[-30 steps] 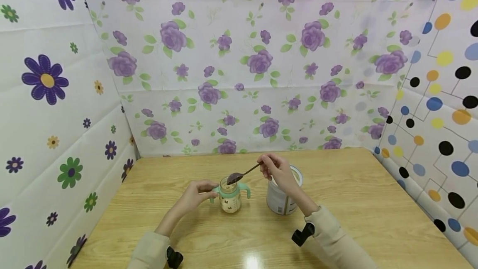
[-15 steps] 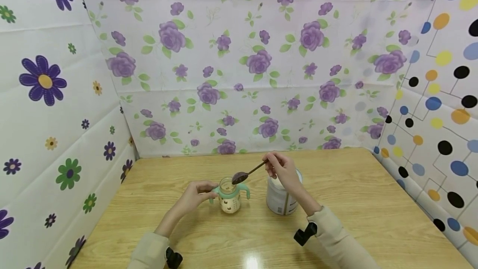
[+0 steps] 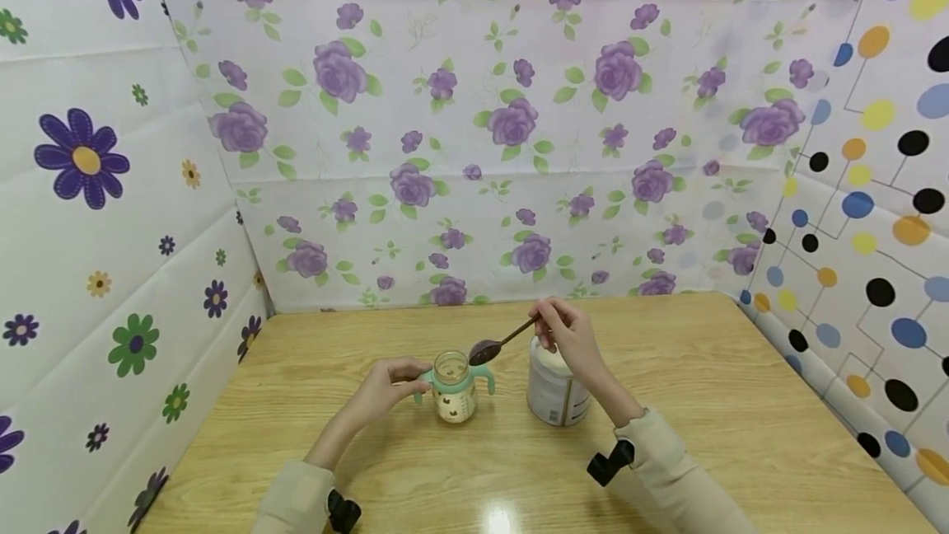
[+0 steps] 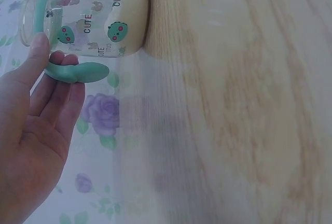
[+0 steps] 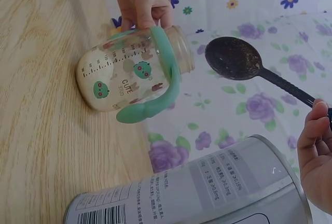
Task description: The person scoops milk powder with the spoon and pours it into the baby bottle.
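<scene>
A clear baby bottle (image 3: 455, 402) with green handles stands lidless on the table, pale powder at its bottom. My left hand (image 3: 389, 390) grips its left handle; in the left wrist view the thumb and fingers (image 4: 39, 53) close around that green handle. My right hand (image 3: 567, 339) pinches the end of a dark spoon (image 3: 485, 352), whose bowl hangs just right of the bottle's mouth. In the right wrist view the spoon bowl (image 5: 233, 58) carries only specks of residue. Below my right hand stands an open milk powder can (image 3: 552, 394), partly covered by that hand.
The wooden table (image 3: 334, 452) reaches back to a flowered cloth wall (image 3: 474, 105). More patterned cloth hangs on the left (image 3: 133, 270) and on the right (image 3: 853, 270). A black wrist camera (image 3: 611, 463) sits on the right sleeve.
The spoon has moved right and slightly up, from over the bottle's mouth to beside it, carried by my right hand. My left hand stays on the handle.
</scene>
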Demonstrator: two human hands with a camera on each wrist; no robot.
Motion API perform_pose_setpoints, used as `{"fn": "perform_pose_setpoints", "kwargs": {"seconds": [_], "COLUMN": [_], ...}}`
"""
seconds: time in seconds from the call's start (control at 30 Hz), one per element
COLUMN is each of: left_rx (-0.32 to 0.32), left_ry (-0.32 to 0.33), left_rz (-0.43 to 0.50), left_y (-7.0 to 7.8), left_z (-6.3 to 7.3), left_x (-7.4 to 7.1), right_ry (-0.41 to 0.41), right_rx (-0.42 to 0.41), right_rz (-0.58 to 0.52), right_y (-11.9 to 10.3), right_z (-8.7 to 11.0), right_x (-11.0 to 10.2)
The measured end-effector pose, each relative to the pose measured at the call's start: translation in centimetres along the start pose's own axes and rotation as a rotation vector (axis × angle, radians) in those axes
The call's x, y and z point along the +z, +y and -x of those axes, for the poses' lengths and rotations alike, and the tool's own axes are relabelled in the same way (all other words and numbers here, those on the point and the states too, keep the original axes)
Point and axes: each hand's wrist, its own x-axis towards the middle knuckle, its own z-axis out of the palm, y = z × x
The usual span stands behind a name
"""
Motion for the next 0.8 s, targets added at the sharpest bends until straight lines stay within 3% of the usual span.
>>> {"fn": "perform_pose_setpoints", "kwargs": {"seconds": [0.37,0.57,0.8], "left_rx": [0.012,-0.005,0.021], "left_ry": [0.001,0.002,-0.006], "left_rz": [-0.01,-0.016,-0.033], "left_y": [-0.1,-0.1,-0.3], "left_z": [0.0,-0.1,-0.1], "left_x": [-0.1,-0.1,-0.1], "right_ry": [0.057,0.074,0.131], "right_rx": [0.095,0.129,0.131], "right_rz": [0.03,-0.002,-0.023], "right_y": [-2.5,-0.9,0.4], "right_z": [0.4,0.1,0.0], "right_x": [-0.1,-0.6,-1.2]}}
